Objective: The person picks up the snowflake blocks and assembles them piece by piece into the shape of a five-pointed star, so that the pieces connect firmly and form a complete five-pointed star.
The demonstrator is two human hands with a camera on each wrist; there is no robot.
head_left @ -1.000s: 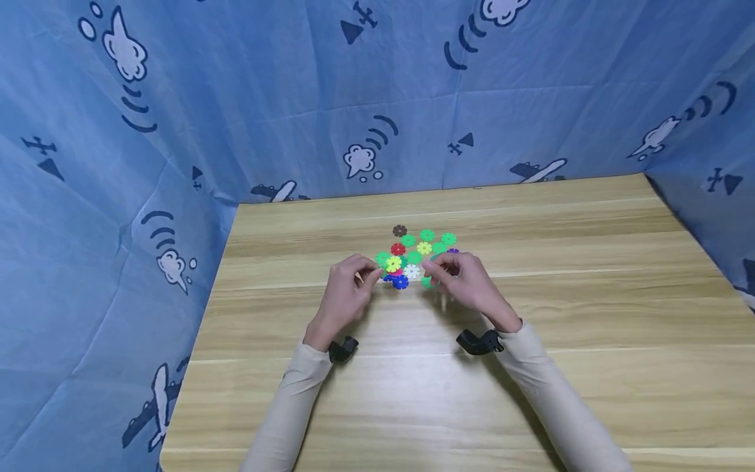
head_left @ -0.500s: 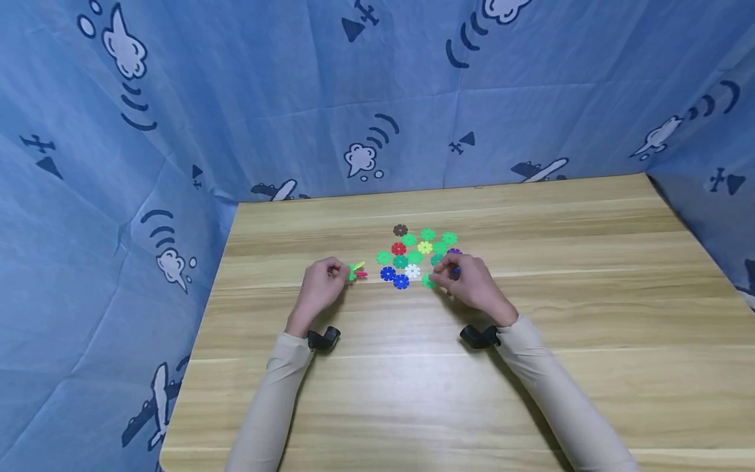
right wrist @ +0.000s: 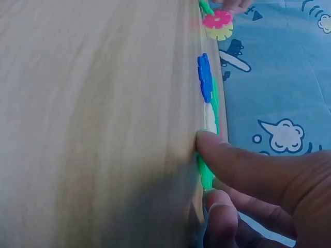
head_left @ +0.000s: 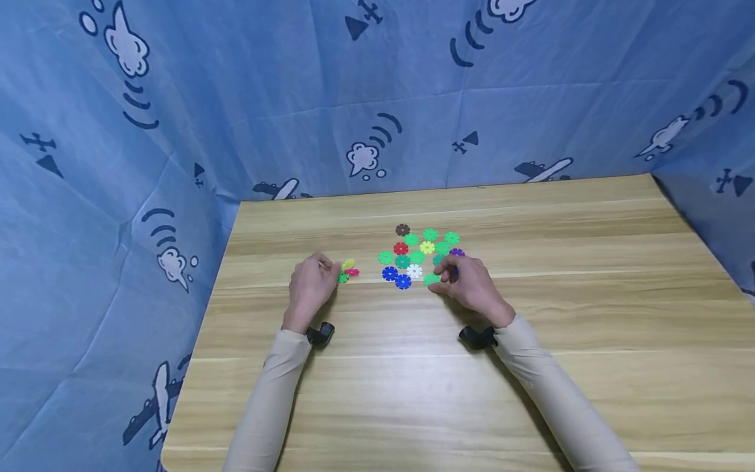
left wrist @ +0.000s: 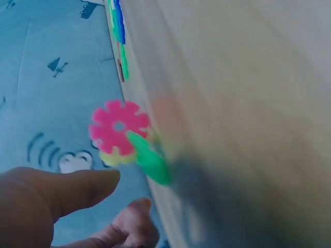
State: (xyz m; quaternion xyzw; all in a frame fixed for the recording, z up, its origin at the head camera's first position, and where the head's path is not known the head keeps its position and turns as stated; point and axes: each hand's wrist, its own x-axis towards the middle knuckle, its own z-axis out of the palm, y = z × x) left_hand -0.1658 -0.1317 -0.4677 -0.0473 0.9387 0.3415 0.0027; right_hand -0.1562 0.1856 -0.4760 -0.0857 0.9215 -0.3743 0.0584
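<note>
On the left of the table, a small joined cluster of toothed plastic discs sits upright: a pink disc, a yellow disc and a green disc. My left hand is right beside it; in the left wrist view its thumb and fingers are parted, with nothing between them. My right hand hovers low over the right end of the loose discs. Its parted thumb and forefinger are at the edge of a green disc lying flat. A blue disc under this hand is mostly hidden.
Several loose discs lie mid-table, including a white disc, a red disc, a brown disc and a blue disc. The wooden table meets a blue patterned curtain at the back and sides.
My left hand has carried the joined pink, yellow and green discs leftward out of the group and let go of them. The right hand has stayed near the same green disc, its fingers lower.
</note>
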